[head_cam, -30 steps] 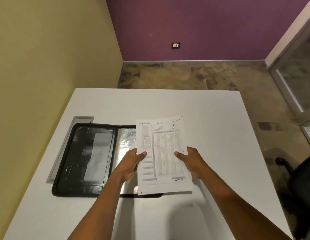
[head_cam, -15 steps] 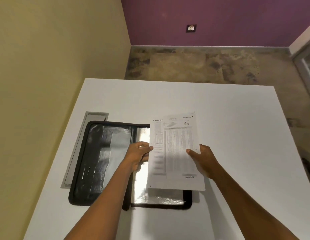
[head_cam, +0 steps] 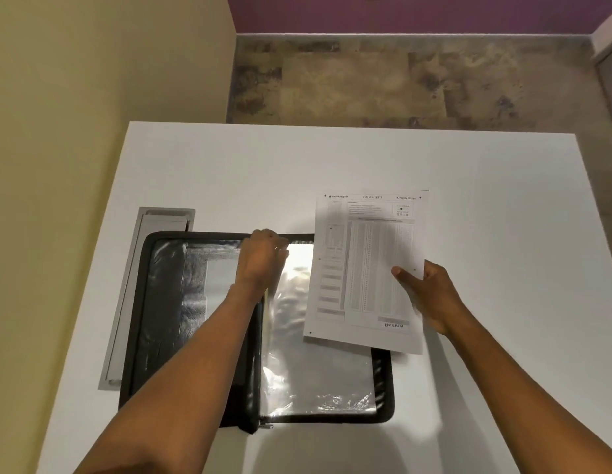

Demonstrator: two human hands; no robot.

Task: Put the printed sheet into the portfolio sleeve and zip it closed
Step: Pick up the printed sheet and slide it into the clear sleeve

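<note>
The printed sheet [head_cam: 366, 268] is not in the sleeve yet: it hangs face up over the far right corner of the open portfolio [head_cam: 160, 319], its right part over bare table [head_cam: 485, 217]. It is a form with a grid of small marks and the word ENTERED near its near edge. The right hand [head_cam: 431, 295] holds it by the right edge, thumb on the printed face and the other fingers under the paper.

The black zip portfolio lies flat and open at the left of the table. A shiny clear sleeve [head_cam: 318, 371] covers its right half. The left hand [head_cam: 261, 261] is at the sleeve's far edge, close to the spine, fingers curled and, as far as I can see, pinching the plastic. A zip pull [head_cam: 265, 426] sits at the near end of the spine.

Just left of the portfolio, a long grey cable hatch [head_cam: 126, 302] is set into the tabletop. Beyond the table is a mottled stone floor [head_cam: 400, 83].
</note>
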